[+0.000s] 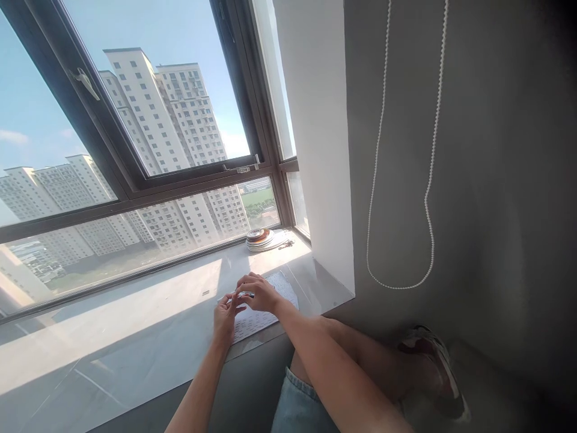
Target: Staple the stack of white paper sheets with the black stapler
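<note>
Left hand (226, 315) and right hand (258, 293) meet over marked paper (258, 322) on a sunlit windowsill (148, 343); whether either grip is closed cannot be told.

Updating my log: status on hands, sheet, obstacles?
Left hand and right hand close together over marked sheet. Grip unclear. Sheet on windowsill. Round stack beyond, apart from hands.

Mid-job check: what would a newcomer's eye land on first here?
Probably the pale tower blocks outside the window at upper left, then the looped bead chain against the grey wall at right. At lower centre, the left hand and right hand come together over a printed sheet.
</note>
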`<state>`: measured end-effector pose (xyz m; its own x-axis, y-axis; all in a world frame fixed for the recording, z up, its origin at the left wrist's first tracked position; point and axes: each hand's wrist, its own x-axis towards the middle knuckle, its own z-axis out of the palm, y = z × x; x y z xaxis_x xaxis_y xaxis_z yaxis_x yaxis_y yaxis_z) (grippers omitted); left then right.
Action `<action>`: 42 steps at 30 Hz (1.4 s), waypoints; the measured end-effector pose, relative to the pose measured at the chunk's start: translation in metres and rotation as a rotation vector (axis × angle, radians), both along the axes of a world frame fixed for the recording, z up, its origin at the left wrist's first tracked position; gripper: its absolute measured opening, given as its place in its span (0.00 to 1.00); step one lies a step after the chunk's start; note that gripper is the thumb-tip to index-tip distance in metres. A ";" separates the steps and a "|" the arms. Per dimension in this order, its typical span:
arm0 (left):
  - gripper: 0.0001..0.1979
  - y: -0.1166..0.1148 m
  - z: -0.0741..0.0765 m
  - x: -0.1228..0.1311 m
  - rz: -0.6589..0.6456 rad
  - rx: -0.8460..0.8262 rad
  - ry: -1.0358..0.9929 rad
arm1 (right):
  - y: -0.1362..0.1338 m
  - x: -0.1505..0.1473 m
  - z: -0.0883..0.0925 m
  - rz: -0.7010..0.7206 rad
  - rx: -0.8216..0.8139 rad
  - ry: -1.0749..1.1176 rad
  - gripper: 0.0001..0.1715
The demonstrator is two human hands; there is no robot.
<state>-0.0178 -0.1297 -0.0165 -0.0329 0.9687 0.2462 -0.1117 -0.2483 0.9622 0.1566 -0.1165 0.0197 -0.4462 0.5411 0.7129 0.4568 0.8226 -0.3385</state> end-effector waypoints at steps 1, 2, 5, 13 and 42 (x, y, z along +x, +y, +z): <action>0.29 0.000 -0.001 0.000 0.000 0.002 0.001 | 0.000 0.000 0.000 0.001 -0.001 -0.003 0.08; 0.29 0.001 -0.002 -0.001 0.000 0.005 0.002 | -0.001 0.000 0.000 0.004 0.001 -0.003 0.07; 0.29 0.002 -0.004 -0.002 -0.001 0.012 0.005 | -0.002 0.001 0.003 0.016 0.002 0.010 0.04; 0.26 0.005 -0.007 -0.005 -0.010 -0.007 0.002 | -0.004 0.003 0.006 0.027 -0.019 0.018 0.05; 0.28 0.003 -0.004 -0.003 0.072 -0.011 0.003 | 0.001 0.002 0.002 -0.004 -0.042 0.013 0.07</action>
<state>-0.0204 -0.1265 -0.0203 -0.1019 0.9665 0.2355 -0.0909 -0.2448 0.9653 0.1589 -0.1152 0.0215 -0.4348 0.5727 0.6950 0.4554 0.8056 -0.3789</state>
